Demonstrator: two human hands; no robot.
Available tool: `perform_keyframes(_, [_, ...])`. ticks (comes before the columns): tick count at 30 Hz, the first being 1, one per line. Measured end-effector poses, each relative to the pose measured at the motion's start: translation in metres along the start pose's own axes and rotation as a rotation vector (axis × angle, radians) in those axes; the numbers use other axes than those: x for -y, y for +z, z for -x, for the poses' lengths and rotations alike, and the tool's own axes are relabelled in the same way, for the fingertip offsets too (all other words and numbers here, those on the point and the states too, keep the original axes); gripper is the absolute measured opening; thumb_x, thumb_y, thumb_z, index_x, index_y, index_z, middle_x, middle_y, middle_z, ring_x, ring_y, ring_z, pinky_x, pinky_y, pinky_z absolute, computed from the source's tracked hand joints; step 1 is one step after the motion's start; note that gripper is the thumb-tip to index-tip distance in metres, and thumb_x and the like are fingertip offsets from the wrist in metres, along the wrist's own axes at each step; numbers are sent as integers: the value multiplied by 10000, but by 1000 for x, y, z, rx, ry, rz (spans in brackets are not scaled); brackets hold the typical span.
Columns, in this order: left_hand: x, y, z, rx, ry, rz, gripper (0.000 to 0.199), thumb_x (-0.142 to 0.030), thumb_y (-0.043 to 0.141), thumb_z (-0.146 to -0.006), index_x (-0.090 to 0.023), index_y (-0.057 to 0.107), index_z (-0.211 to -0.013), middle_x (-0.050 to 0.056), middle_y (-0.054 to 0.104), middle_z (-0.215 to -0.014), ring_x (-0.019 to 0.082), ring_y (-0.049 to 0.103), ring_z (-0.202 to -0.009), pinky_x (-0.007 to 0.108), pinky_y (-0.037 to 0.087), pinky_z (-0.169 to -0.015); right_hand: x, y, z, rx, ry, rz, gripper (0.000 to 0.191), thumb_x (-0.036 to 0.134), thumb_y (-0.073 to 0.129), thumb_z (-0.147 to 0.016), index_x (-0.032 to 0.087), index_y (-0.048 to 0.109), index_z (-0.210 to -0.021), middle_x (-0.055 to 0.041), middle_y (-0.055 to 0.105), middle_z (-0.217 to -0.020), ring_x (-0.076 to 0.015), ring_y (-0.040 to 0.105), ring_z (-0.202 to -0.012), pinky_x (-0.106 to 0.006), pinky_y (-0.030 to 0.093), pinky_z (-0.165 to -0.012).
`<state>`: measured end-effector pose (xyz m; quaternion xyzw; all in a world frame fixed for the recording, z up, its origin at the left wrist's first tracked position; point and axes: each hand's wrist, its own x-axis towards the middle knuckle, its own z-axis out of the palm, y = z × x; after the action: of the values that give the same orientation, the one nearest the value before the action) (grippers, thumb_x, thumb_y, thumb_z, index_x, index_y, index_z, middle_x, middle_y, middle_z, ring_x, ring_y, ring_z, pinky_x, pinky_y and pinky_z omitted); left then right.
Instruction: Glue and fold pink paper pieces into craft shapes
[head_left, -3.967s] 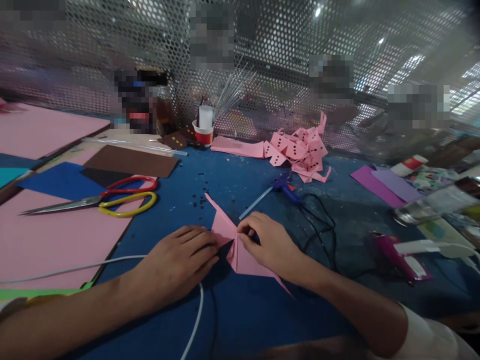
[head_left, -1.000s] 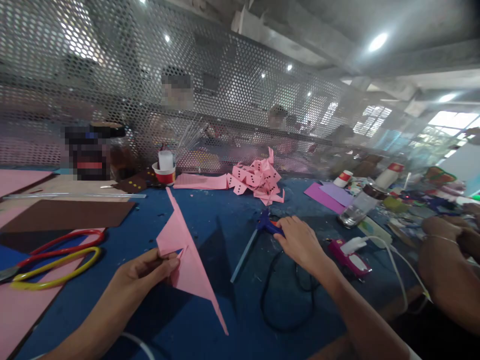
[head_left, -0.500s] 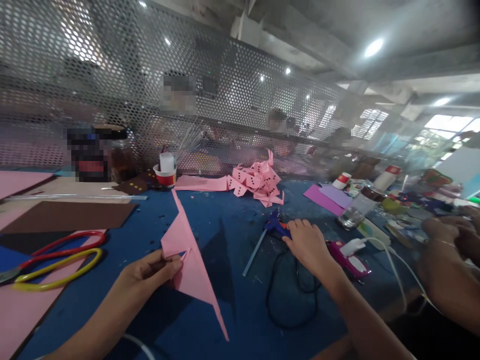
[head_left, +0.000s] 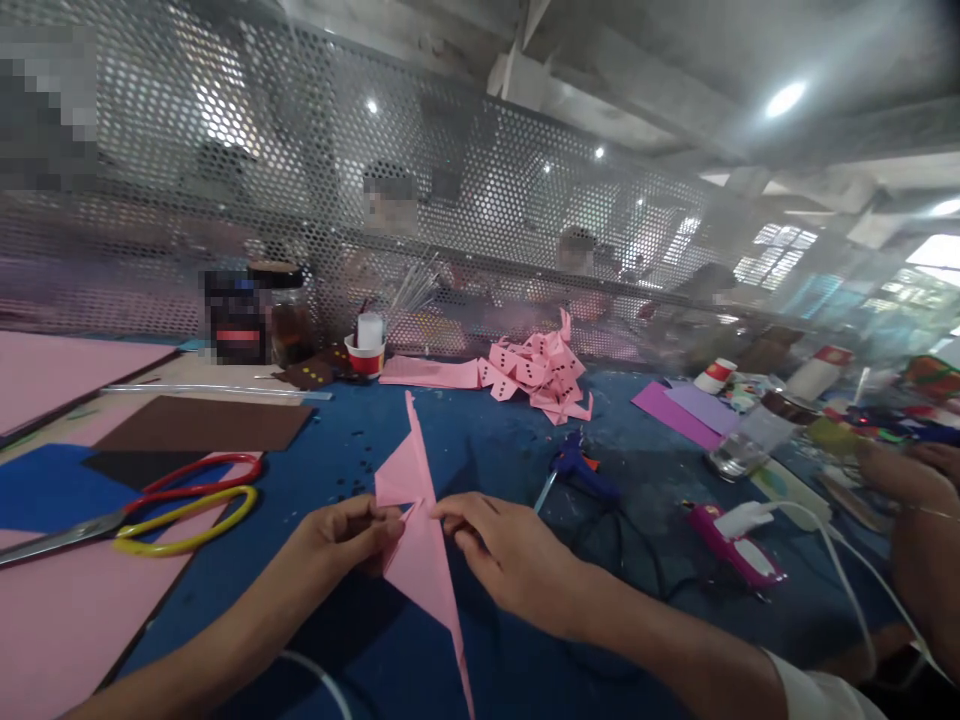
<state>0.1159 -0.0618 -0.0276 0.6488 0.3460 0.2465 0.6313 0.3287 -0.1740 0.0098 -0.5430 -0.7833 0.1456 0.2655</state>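
My left hand (head_left: pixel 349 535) pinches a folded pink paper piece (head_left: pixel 420 580) by its left side, near a small slit. The piece has wide flaps and a long narrow strip along its right edge, standing tilted above the blue table. From the other side, my right hand (head_left: pixel 517 560) has its fingertips closed at that strip near the middle; the thumb tip is partly hidden. Right of my right hand, a blue glue gun (head_left: pixel 581 468) lies on the table with a clear glue stick (head_left: pixel 546 493) by it, held by nobody.
Red-and-yellow-handled scissors (head_left: pixel 187 505) lie on paper sheets at left. Behind are a paper cup (head_left: pixel 365 357) and a heap of dotted pink paper shapes (head_left: pixel 536 370). A pink power strip (head_left: pixel 735 545), a glass jar (head_left: pixel 761 435) and another person's arm (head_left: pixel 922 560) are at right.
My right hand has let go of the glue gun and moved left to the pink paper. My left hand still holds the paper. The view has shifted somewhat left.
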Motion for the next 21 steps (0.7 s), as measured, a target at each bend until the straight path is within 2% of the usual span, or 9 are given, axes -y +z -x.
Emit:
perform_keyframes(3, [-2,-1,-3,17,9,-18,435,-594,747,-768,-172,660,-710,-18,544,-621,120,484,-553,230,402,-531,-9,8,0,-41,-125,102,291,103,511,-1010,237,581,-1259,-31,694,-1184,-172,638,-1095,-309,486,-967])
perform_keyframes(6, [1,-2,-6,29,-3,-38,433,-600,742,-777,-175,676,-723,-22,558,-595,116,490,-531,225,409,-520,-15,14,3,-71,-178,207,163,206,543,-1037,220,603,-1188,-33,700,-1124,-188,629,-1037,-330,474,-921])
perform_keyframes(10, [10,-5,-7,11,-24,-114,427,-603,736,-787,-186,750,-881,-5,620,-629,134,533,-549,226,430,-525,-18,21,7,-48,-234,356,164,235,488,-1068,202,605,-1177,-40,706,-1079,-189,627,-978,-343,450,-850])
perform_keyframes(13, [15,-9,-7,-3,-2,-162,462,-599,725,-794,-208,770,-1039,37,710,-788,152,573,-593,246,472,-555,-17,22,7,-12,-268,456,167,203,485,-1060,198,612,-1169,-46,709,-1054,-187,624,-954,-346,431,-812])
perform_keyframes(15, [16,-11,-7,-16,0,-166,476,-617,730,-770,-219,781,-1025,39,716,-795,158,580,-591,253,489,-556,-16,17,6,5,-270,496,171,195,492,-1053,202,611,-1176,-47,706,-1060,-188,621,-947,-347,429,-804])
perform_keyframes(17, [17,-11,-7,-37,-10,-169,488,-643,736,-737,-223,793,-977,33,699,-738,167,583,-587,253,494,-546,-20,4,7,-13,-197,539,164,212,500,-1052,210,616,-1168,-52,701,-1080,-196,623,-969,-350,438,-826])
perform_keyframes(18, [18,-12,-8,-47,-12,-176,489,-650,738,-727,-226,797,-963,30,693,-721,170,586,-591,250,496,-548,-23,-6,9,-43,-108,575,149,224,508,-1050,212,624,-1143,-57,699,-1087,-206,625,-994,-354,445,-850])
perform_keyframes(21, [22,-13,-9,-72,-6,-207,479,-656,743,-716,-242,804,-950,23,691,-710,162,578,-582,236,491,-546,-44,-40,21,-125,346,780,116,263,576,-1019,194,639,-1087,-94,689,-1088,-248,642,-1024,-366,473,-875])
